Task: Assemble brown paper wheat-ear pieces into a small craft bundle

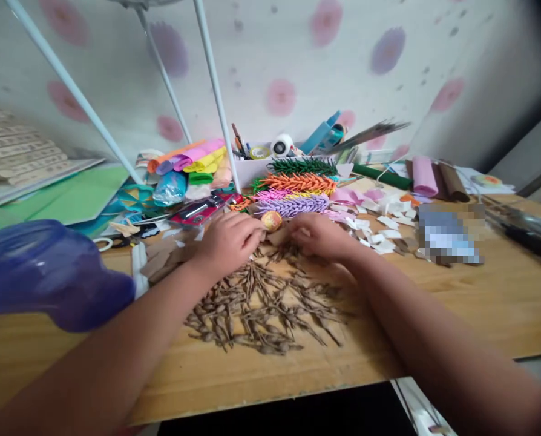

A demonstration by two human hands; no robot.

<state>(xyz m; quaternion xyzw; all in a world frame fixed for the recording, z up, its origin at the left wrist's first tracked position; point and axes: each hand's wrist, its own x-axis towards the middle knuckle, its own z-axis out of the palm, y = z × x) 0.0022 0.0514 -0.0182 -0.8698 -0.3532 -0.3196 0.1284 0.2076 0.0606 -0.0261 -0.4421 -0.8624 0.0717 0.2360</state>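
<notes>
My left hand (pixel 229 240) and my right hand (pixel 318 235) meet over the far end of a heap of several small brown folded paper pieces (pixel 264 306) on the wooden table (pixel 488 303). Both hands have their fingers curled around a brown paper piece (pixel 277 237) held between them; the piece itself is mostly hidden. Just beyond the fingers lies a small round orange-yellow object (pixel 271 220). Behind it are spiky paper stems in purple (pixel 293 204), orange (pixel 300 181) and green (pixel 303 165).
A purple plastic object (pixel 48 272) sits close at the left. Colourful foam rolls (pixel 193 160), white paper scraps (pixel 382 227), pink and brown rolls (pixel 434 177), a white box of tools (pixel 275 154) and white tripod legs (pixel 216 91) crowd the back. The table's front edge is near.
</notes>
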